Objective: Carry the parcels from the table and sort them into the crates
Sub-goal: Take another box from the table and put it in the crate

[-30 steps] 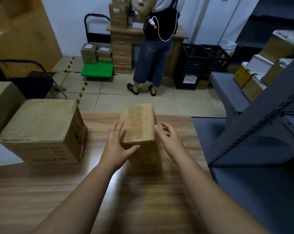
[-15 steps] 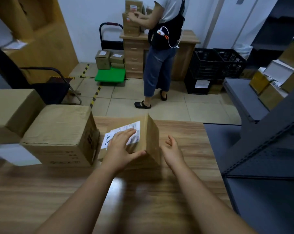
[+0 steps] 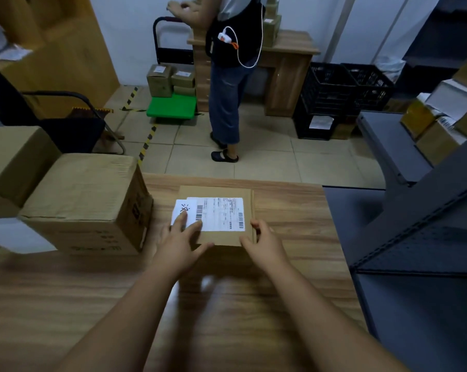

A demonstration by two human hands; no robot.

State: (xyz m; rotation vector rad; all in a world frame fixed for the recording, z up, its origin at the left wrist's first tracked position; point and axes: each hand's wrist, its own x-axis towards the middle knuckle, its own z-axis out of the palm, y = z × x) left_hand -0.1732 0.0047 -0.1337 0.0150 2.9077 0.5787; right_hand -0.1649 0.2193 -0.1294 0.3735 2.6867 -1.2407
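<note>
Lying flat now on the tabletop [image 3: 294, 224], label up, the parcel [image 3: 221, 214] no longer stands tilted; left hand [image 3: 180, 244] rests straight-fingered on top; right hand [image 3: 266, 244] curls round its right edge.

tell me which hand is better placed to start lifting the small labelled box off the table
Right. The right hand already curls round the near right corner of the small brown cardboard box, a ready grip. The left hand only lies flat on the white shipping label.
</note>
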